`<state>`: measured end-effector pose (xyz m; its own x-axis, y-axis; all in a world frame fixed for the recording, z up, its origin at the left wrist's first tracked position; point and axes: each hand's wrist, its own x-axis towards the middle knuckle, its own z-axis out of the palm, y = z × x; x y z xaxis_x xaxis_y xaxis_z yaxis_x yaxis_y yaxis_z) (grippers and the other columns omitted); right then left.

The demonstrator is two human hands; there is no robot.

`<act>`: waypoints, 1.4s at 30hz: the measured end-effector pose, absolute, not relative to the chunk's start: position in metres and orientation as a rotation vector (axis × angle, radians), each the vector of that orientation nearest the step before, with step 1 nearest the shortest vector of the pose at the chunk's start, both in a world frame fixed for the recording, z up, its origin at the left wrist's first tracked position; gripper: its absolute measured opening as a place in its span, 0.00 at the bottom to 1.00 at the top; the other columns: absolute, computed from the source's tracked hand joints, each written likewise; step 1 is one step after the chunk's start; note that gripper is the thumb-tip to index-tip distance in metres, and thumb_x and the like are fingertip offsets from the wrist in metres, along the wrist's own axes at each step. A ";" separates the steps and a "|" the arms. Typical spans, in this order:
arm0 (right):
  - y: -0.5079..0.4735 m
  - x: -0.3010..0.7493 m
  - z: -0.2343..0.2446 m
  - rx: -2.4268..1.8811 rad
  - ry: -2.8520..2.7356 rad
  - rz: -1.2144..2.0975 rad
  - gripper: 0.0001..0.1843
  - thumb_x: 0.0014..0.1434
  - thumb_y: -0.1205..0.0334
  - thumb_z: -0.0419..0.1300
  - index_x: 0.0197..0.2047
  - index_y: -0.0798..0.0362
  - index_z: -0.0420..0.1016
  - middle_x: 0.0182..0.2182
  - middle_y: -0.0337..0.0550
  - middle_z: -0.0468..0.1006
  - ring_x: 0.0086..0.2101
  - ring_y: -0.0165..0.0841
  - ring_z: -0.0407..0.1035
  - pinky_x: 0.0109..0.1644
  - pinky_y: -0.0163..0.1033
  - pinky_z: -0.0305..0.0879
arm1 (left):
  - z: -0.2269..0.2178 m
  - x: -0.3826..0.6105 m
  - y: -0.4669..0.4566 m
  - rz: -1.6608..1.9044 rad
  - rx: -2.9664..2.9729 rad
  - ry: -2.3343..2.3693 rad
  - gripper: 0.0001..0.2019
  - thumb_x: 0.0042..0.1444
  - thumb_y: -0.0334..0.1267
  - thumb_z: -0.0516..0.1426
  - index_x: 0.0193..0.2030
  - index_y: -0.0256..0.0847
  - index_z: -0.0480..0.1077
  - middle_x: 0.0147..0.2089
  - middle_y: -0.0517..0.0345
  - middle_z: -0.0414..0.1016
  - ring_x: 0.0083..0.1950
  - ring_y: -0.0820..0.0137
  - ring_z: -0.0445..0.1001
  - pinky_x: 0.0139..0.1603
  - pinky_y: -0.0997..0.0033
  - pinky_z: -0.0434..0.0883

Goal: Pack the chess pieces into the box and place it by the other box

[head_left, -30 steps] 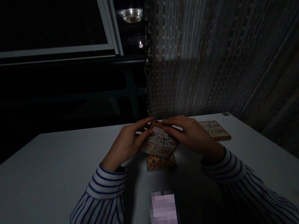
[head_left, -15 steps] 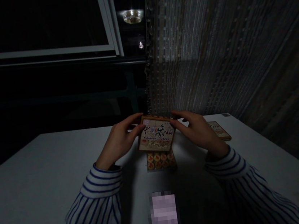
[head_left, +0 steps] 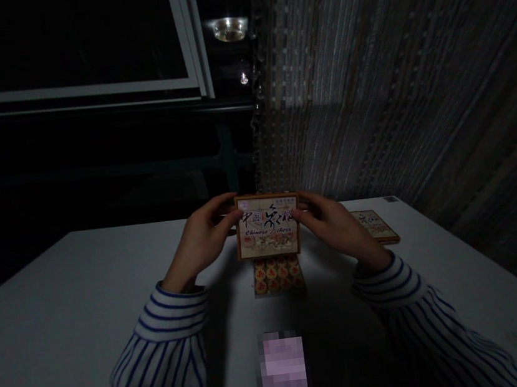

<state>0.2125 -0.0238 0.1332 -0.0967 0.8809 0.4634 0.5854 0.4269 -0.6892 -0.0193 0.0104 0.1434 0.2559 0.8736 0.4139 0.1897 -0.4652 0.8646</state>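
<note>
A Chinese chess box point(head_left: 270, 242), with printed lettering on its face, is held up between my two hands, tilted toward me. My left hand point(head_left: 205, 241) grips its left edge, thumb on the front and fingers behind. On the opposite edge my right hand point(head_left: 332, 222) holds it the same way. Below and partly behind the box lies a pack of round chess pieces point(head_left: 278, 277) with red characters, set in rows on the table. The upper rows are hidden by the box.
On the white table point(head_left: 91, 327) a second flat box lid point(head_left: 376, 227) with similar print lies to the right, partly behind my right hand. A blurred pinkish object point(head_left: 285, 372) is at the near edge. A string curtain point(head_left: 348, 82) hangs behind, beside a dark window point(head_left: 61, 42).
The box has been levelled from a sideways slant and raised slightly, so its face is squarer to me. More of the chess pieces shows beneath it. Both hands keep their hold.
</note>
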 end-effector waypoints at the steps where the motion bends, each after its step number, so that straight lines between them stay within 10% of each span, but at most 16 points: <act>1: -0.024 0.212 0.133 -1.240 -1.785 0.480 0.23 0.57 0.55 0.53 0.55 0.52 0.61 0.44 0.46 0.74 0.43 0.36 0.69 0.47 0.44 0.66 | 0.143 -0.019 0.010 1.246 1.804 0.966 0.21 0.50 0.42 0.56 0.51 0.39 0.64 0.43 0.51 0.72 0.42 0.65 0.72 0.36 0.64 0.75; 42: -0.029 0.215 0.130 -1.181 -1.790 0.719 0.19 0.57 0.60 0.53 0.52 0.53 0.65 0.36 0.45 0.78 0.37 0.36 0.72 0.42 0.45 0.69 | 0.095 -0.014 -0.032 1.156 1.478 1.097 0.22 0.50 0.45 0.56 0.49 0.34 0.67 0.48 0.48 0.73 0.47 0.63 0.71 0.47 0.62 0.69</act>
